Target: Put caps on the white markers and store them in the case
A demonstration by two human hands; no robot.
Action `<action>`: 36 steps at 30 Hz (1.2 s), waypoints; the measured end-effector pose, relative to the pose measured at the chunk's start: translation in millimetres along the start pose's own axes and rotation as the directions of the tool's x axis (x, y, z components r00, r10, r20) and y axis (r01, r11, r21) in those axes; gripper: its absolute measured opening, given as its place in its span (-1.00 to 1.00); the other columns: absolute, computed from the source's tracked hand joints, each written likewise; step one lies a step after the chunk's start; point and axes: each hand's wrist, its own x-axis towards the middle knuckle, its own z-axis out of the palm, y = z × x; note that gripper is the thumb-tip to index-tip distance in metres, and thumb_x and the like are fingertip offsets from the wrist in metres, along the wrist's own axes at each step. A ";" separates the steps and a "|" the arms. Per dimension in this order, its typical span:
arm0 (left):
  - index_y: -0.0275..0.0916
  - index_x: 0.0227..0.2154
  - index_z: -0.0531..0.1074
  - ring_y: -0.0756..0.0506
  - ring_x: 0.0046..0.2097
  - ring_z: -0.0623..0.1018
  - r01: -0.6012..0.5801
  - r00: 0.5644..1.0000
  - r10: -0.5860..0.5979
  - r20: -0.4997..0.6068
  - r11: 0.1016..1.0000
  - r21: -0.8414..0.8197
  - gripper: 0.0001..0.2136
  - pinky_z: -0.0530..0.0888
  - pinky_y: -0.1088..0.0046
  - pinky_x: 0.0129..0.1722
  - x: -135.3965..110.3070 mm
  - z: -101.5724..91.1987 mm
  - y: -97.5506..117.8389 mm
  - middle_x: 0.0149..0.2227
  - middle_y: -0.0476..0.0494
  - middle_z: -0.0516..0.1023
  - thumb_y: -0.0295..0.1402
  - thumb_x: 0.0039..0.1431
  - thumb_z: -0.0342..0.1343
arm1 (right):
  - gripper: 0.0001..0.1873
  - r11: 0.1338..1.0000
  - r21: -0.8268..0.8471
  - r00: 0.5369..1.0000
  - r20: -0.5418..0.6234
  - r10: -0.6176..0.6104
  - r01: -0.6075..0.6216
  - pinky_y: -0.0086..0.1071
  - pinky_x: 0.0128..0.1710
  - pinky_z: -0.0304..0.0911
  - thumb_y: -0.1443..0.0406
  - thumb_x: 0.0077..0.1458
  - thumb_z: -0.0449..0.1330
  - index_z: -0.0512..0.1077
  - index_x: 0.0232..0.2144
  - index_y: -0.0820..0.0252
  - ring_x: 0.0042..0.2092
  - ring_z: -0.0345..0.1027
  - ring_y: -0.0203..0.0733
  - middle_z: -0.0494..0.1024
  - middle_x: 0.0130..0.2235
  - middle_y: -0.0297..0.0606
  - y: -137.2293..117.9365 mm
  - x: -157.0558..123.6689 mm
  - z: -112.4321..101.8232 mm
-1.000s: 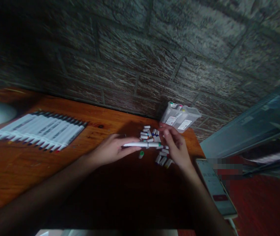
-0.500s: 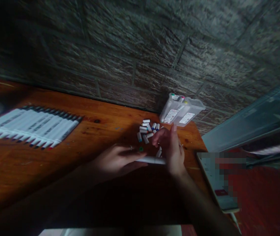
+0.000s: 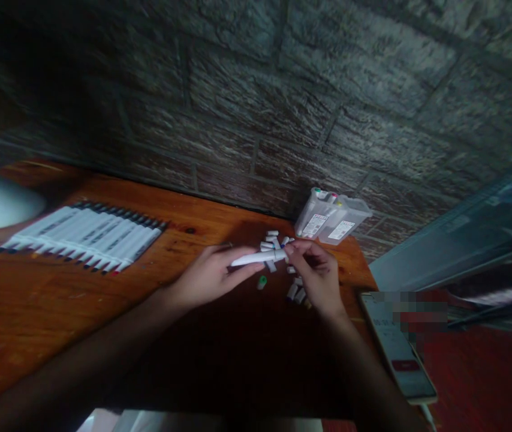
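A white marker (image 3: 256, 258) lies level between my two hands, above the wooden table. My left hand (image 3: 206, 276) is closed around its left part, thumb along the near side. At the other end, my right hand (image 3: 321, 273) pinches the marker's tip between thumb and fingers. Beneath and behind the hands several loose marker caps (image 3: 273, 233) are scattered, partly hidden by the marker and right hand. A green-ended cap (image 3: 262, 282) stands apart, just below the marker. More caps (image 3: 300, 296) lie beside my right wrist.
To the left, a row of white markers (image 3: 98, 234) lies side by side. Clear plastic cases (image 3: 328, 219), one holding a few markers, stand near the stone-patterned wall (image 3: 220, 126). A phone (image 3: 406, 351) is at the table's right edge. A white rounded object (image 3: 2, 198) juts in at left.
My right hand has come down from a raised, loose pose and now pinches the marker's right end. The marker has moved up and tilted slightly. The view has shifted a little.
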 end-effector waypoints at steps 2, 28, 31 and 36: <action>-0.20 -0.11 0.57 -0.04 -0.28 0.63 0.030 0.999 -0.032 -0.030 0.999 -0.040 -0.77 0.49 0.58 -0.29 1.8 -1.4 -0.4 -0.22 -0.08 0.68 -0.24 0.29 0.11 | -0.80 0.999 0.041 0.998 -0.055 -0.007 0.009 -0.39 -0.40 0.22 0.12 0.01 0.35 0.55 -0.38 0.11 -0.45 0.31 -0.29 0.51 -0.47 -0.39 1.9 1.7 -3.9; -0.24 -0.09 0.54 0.04 -0.46 0.41 0.098 0.933 -0.194 -0.304 0.948 -0.304 -0.75 0.37 0.57 -0.45 6.0 1.5 -6.9 -0.49 0.02 0.42 -0.29 0.20 0.22 | -0.79 0.952 0.294 0.979 -0.155 0.133 -0.082 -0.46 -0.60 -0.14 0.16 0.08 0.21 0.51 -0.26 0.13 -0.60 -0.04 -0.39 0.13 -0.63 -0.54 20.9 7.8 -10.0; -0.24 -0.06 0.52 0.04 -0.45 0.41 0.107 0.919 -0.219 -0.329 0.938 -0.329 -0.74 0.38 0.56 -0.43 7.0 1.7 -8.6 -0.48 0.02 0.42 -0.32 0.20 0.22 | -0.80 0.951 0.299 0.983 -0.139 0.121 -0.075 -0.46 -0.57 -0.09 0.20 0.06 0.25 0.53 -0.25 0.12 -0.58 0.01 -0.39 0.19 -0.63 -0.53 20.7 5.5 -10.0; -0.25 -0.13 0.54 0.03 -0.43 0.44 0.120 0.897 -0.248 -0.365 0.933 -0.340 -0.77 0.40 0.55 -0.40 8.5 0.3 -8.5 -0.47 0.02 0.43 -0.34 0.14 0.26 | -0.83 0.929 0.356 0.984 -0.109 0.144 -0.096 -0.47 -0.52 0.05 0.23 0.01 0.34 0.57 -0.28 0.08 -0.50 0.18 -0.37 0.42 -0.52 -0.42 15.3 1.9 -7.3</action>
